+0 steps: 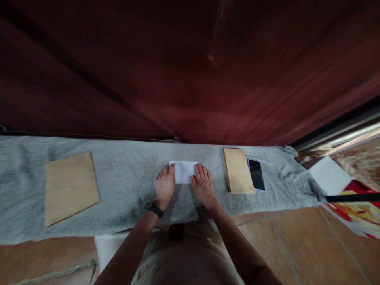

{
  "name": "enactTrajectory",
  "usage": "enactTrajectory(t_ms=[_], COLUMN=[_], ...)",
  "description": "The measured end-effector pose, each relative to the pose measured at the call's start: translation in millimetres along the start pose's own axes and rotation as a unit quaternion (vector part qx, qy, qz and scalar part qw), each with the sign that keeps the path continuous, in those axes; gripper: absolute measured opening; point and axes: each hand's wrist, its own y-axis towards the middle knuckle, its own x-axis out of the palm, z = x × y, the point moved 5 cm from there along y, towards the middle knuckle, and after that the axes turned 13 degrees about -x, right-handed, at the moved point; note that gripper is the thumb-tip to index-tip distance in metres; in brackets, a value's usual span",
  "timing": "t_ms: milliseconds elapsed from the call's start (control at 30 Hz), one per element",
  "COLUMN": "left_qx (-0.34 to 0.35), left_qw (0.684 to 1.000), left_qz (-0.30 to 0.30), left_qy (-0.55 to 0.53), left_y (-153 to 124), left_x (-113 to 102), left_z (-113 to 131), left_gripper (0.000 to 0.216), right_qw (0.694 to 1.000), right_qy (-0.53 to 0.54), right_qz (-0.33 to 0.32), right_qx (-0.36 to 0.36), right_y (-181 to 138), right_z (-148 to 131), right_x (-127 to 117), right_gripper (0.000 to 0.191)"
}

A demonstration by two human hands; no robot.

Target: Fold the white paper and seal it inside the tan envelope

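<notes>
Left hand loose at the white paper's left edge, paper midway between grey cloth's front and back edges, right hand flat on its right side, ungripping; from here, likely flattening, next move wants even pressure.

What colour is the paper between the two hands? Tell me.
The paper is white; it shows best in the head view.

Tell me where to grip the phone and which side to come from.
I'd take the phone by its long right edge, coming from the right with the right hand. It lies flat on the cloth, dark screen up; its left edge sits close beside the tan block, which would likely crowd a grip, while the right edge looks free.
</notes>
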Motion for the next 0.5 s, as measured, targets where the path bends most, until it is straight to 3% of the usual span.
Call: enactTrajectory(t_ms=[133,233,367,500], left_qx=[0.002,0.073,0.196,0.196], left_qw=[0.999,0.995,0.980,0.980], left_qz=[0.036,0.058,0.023,0.010], left_qy=[0.016,0.019,-0.006,-0.014], left_y=[-1.2,-9.7,-30.0,-37.1], left_x=[-8.1,-8.5,10.5,23.4], left_z=[2.6,18.2,43.8,41.7], left_gripper=[0.050,0.052,0.047,0.051], right_qw=[1.000,1.000,1.000,1.000], right_qy=[0.000,0.003,0.002,0.006], right_qz=[0.004,0.010,-0.001,-0.003], right_qx=[-0.003,-0.002,-0.007,-0.010], right_y=[0.0,-0.2,-0.6,0.2], right_z=[0.4,-0.4,-1.7,-1.5], right_x=[0.2,-0.3,-0.6,-0.2], right_gripper=[0.057,0.057,0.057,0.055])
